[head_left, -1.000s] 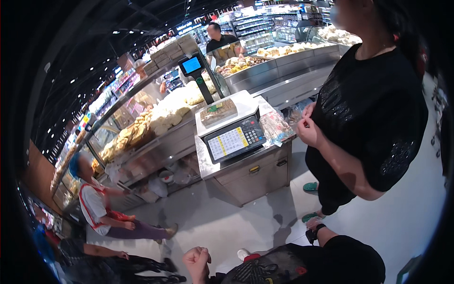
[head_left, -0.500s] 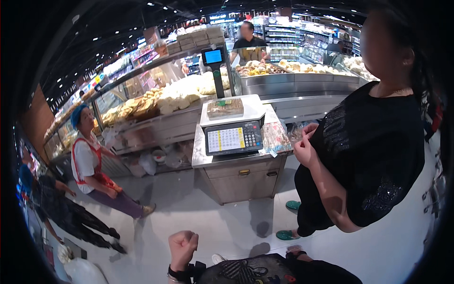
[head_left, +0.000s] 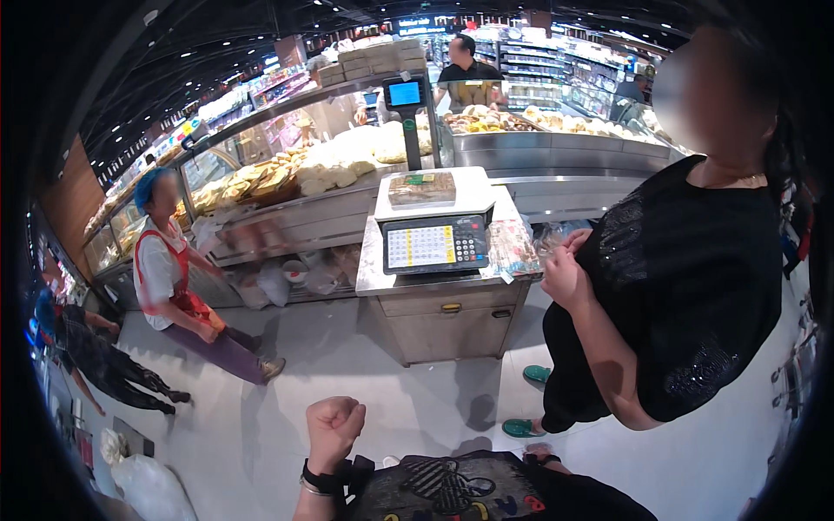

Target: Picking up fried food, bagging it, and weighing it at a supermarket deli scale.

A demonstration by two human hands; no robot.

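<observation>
My left hand [head_left: 334, 430] is raised before my body in a closed fist, with a dark band on the wrist and nothing visible in it. My right hand [head_left: 540, 453] is low beside my dark printed shirt [head_left: 434, 486]; its fingers are too indistinct to read. Neither hand touches the weighing scale [head_left: 434, 244] ahead, which stands on a metal cabinet [head_left: 447, 326]. A wrapped package [head_left: 421, 188] lies on its white weighing plate, and a pile of plastic bags [head_left: 512, 247] is at its right side.
At the right, close by, a person in black [head_left: 686, 286] holds both hands together at the waist. A person in a red apron [head_left: 178, 278] stands left. Behind the scale runs a glass food counter [head_left: 304, 165]. A filled white sack [head_left: 152, 486] sits lower left.
My fist has risen slightly and stays closed. The view has shifted a little, and the person in dark clothes at far left has moved left. The package remains on the scale.
</observation>
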